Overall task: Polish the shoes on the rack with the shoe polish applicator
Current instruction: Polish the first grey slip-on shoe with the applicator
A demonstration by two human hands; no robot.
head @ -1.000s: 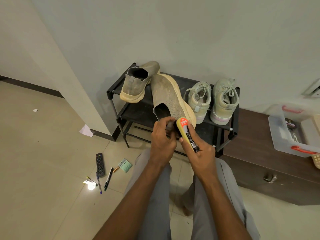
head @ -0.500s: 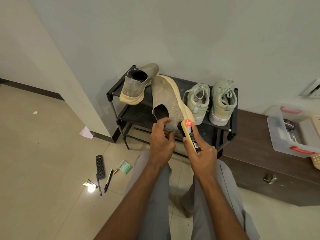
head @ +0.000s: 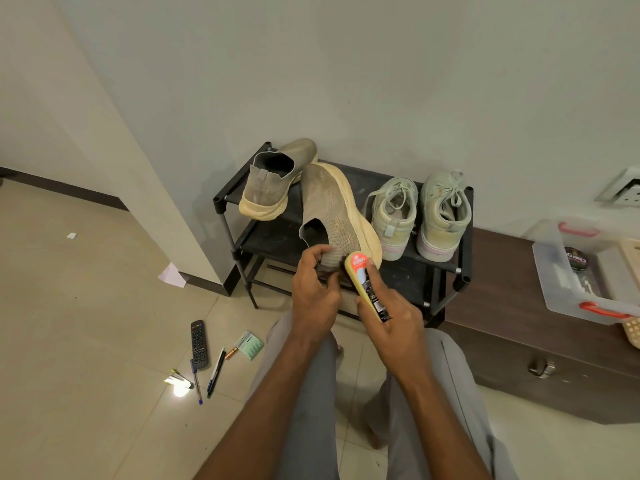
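A black shoe rack stands against the wall. My left hand grips the heel of a grey knit slip-on shoe tilted on its side, cream sole to the right. My right hand holds the yellow shoe polish applicator, its red end against the shoe's heel. The matching slip-on rests upright at the rack's left. Two pale green lace-up sneakers sit on the right of the top shelf.
A dark wooden chest stands right of the rack, with a clear plastic bin holding a polish tin on top. On the tiled floor at left lie a remote, pens and a green card. My grey-trousered legs fill the bottom.
The applicator has slid a little along the shoe's heel in my right hand. My left hand keeps its grip on the shoe. The camera has shifted slightly.
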